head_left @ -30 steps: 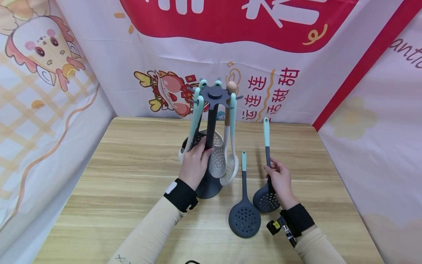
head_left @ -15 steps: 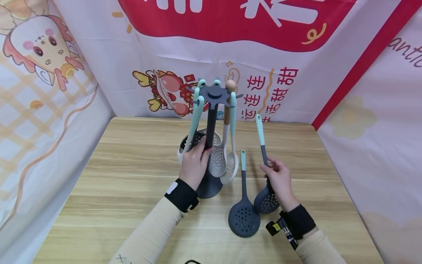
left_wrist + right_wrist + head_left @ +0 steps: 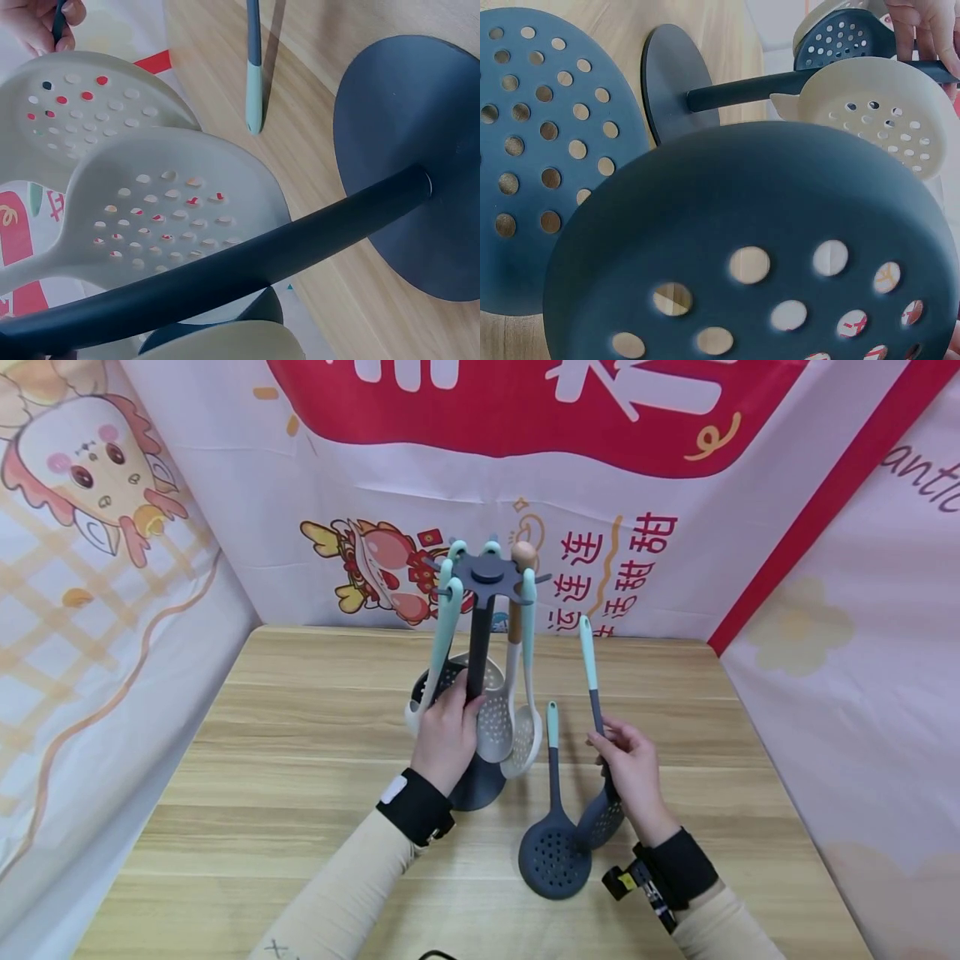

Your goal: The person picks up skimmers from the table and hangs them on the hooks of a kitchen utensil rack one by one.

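My left hand [image 3: 447, 735] grips the dark post of a utensil stand [image 3: 487, 572], whose round base [image 3: 412, 150] rests on the table. Several utensils with mint handles hang from its top, among them pale slotted spoons [image 3: 497, 727], plus one with a wooden handle [image 3: 515, 620]. My right hand [image 3: 632, 768] pinches the dark shaft of a slotted skimmer [image 3: 600, 818], mint handle end up, its perforated head low and tilted. That head fills much of the right wrist view. Beside it a second dark skimmer [image 3: 555, 860] lies flat on the table; the held head overlaps its edge in the head view.
The wood-grain table [image 3: 285, 827] meets a printed cloth backdrop [image 3: 480, 485] behind and cloth walls at both sides. A short black loop [image 3: 437, 954] shows at the front edge. A small camera [image 3: 621, 882] sits on my right wrist.
The skimmer in my right hand has moved slightly left, its handle leaning further left and its head turning more edge-on. My left hand keeps its hold on the post.
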Tool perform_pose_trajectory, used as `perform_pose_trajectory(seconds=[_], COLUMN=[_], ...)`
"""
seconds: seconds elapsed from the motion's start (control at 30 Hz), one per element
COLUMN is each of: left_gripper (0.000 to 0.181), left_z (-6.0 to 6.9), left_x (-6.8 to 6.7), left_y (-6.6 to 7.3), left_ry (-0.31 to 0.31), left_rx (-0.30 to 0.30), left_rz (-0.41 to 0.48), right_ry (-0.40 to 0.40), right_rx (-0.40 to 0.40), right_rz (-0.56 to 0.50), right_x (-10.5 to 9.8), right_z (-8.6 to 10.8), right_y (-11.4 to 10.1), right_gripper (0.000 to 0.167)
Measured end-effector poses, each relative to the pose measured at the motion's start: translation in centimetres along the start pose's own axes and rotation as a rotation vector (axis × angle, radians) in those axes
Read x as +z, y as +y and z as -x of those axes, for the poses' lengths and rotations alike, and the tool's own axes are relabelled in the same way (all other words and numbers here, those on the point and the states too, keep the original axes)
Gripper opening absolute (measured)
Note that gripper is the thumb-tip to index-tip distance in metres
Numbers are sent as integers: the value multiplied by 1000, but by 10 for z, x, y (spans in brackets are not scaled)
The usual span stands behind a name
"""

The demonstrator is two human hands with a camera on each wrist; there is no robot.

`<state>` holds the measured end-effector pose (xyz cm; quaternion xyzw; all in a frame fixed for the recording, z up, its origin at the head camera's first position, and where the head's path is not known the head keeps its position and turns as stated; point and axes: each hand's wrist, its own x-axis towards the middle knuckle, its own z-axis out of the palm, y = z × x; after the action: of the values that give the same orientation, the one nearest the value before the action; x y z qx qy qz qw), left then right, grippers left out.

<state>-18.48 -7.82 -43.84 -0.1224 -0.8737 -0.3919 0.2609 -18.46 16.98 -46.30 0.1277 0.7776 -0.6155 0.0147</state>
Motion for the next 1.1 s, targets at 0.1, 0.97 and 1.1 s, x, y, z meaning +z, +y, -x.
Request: perform_pose_trajectory(seconds=[0.1,0.97,1.1], left_gripper=[30,24,29], left_z=[1,-1,-1], left_x=[0,-2,0], left_y=[0,-3,-3], left_ry=[-35,-22,1], left_rx=[1,21,40], left_rz=[0,0,-10], right_ry=[-4,-93,-102], right_rx=[4,-27,-45], right_rz=[-13,-167,-183], right_x=[1,4,4], right_z=[0,15,19], right_y=[-1,-18,-22], right_gripper=[37,33,33])
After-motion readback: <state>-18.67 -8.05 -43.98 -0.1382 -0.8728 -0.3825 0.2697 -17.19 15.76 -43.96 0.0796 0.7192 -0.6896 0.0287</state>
